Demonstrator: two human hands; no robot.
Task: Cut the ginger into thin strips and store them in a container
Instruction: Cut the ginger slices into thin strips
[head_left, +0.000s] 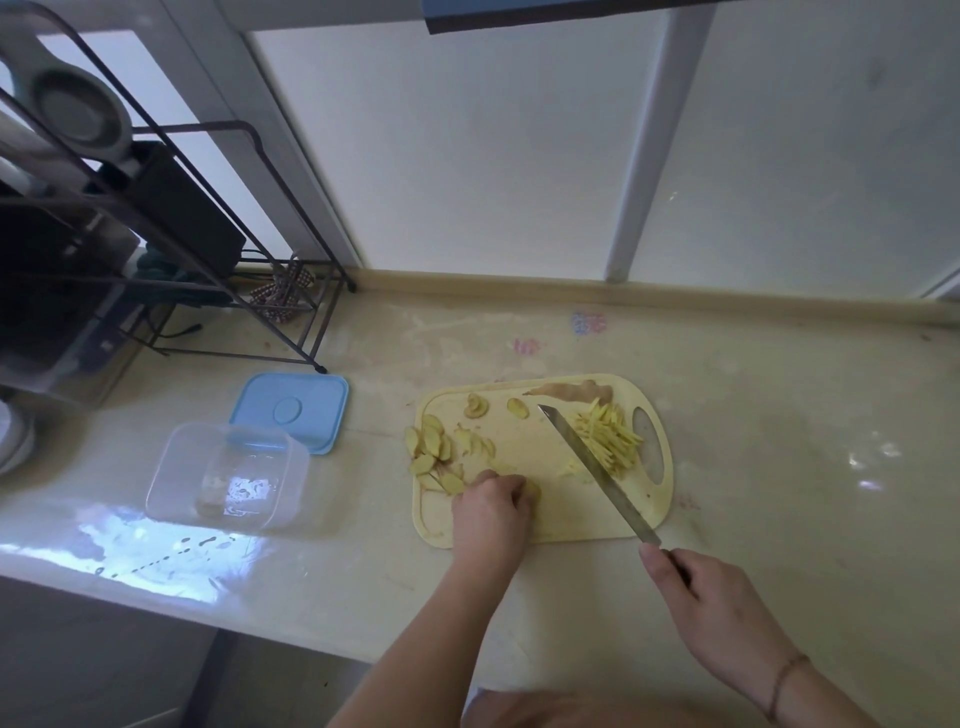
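A pale yellow cutting board (540, 525) lies on the counter. Ginger slices (431, 449) are heaped at its left side, and a pile of thin ginger strips (610, 436) lies at its right by the handle hole. A strip of ginger peel (569, 391) sits at the far edge. My left hand (491, 512) curls its fingers over a few slices near the board's front. My right hand (711, 597) grips the handle of a long knife (592, 465), whose blade slants across the board beside the strips. A clear empty container (228, 475) stands left of the board.
The container's blue lid (291, 410) lies behind it on the counter. A dark wire rack (171, 249) with kitchen items fills the far left. A white wall with a window frame runs along the back. The counter's front edge is near my arms.
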